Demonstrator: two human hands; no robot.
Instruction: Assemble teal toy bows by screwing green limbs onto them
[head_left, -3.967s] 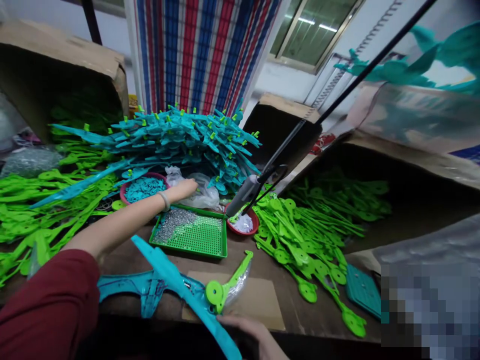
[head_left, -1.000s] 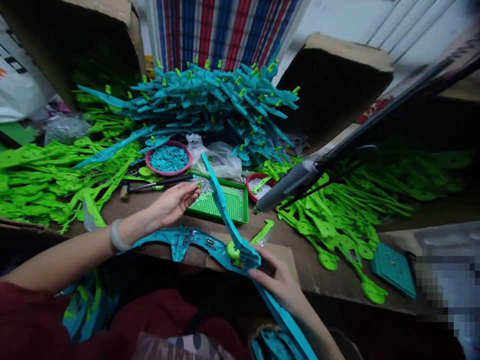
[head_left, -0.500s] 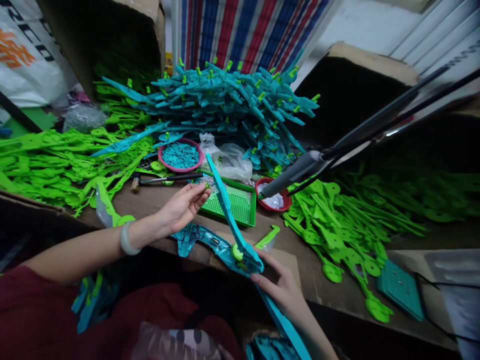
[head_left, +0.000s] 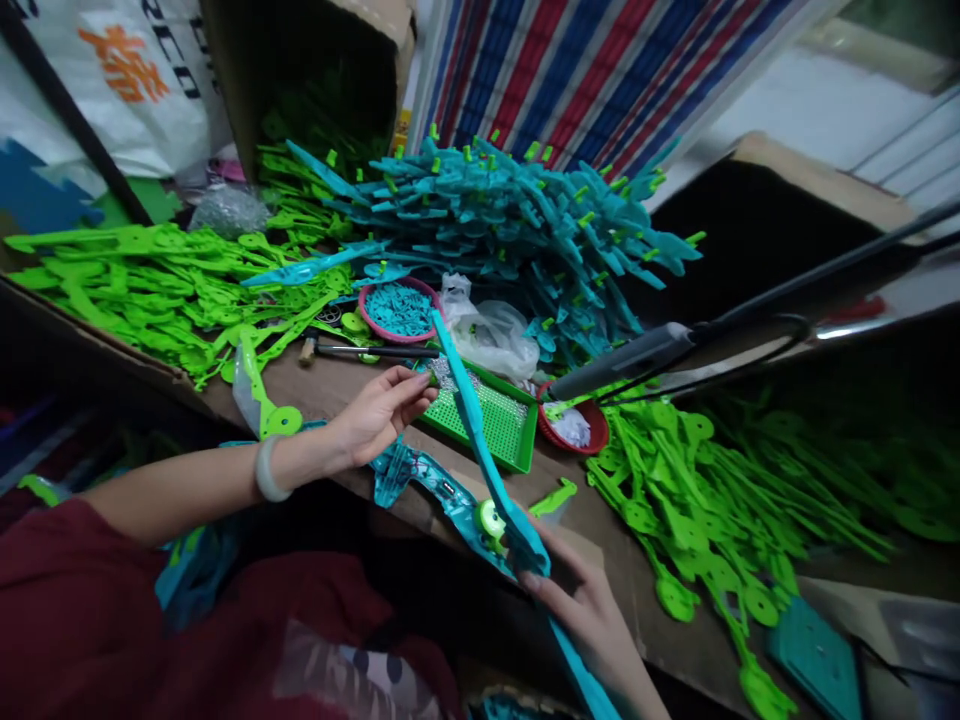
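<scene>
While the head view tilted over a brown wooden worktable (head_left: 330, 385), clutter covered nearly all of it: a heap of flat lime-green plastic parts (head_left: 142, 285) at left, another spread of lime-green plastic parts (head_left: 720, 500) at right, a tall pile of teal plastic limb pieces (head_left: 517, 215) at back before a red-blue-white striped tarp (head_left: 592, 80). Open cardboard boxes (head_left: 315, 60) stood behind. A green perforated plastic tray (head_left: 499, 420) with small silver screws sat mid-table, a pink-rimmed bowl of teal bits (head_left: 400, 310) behind it, a red bowl (head_left: 577, 430) to its right under a grey hanging power screwdriver (head_left: 622, 360). Left hand (head_left: 379, 410) hovered by the tray edge, fingertips pinched narrow on a tiny green piece (head_left: 433, 379). Right hand (head_left: 589, 610) gripped the long teal plastic bow-shaped assembly (head_left: 480, 450) at the table's near edge, fingers wrapped around it beside its lime-green round wheel (head_left: 489, 519).
</scene>
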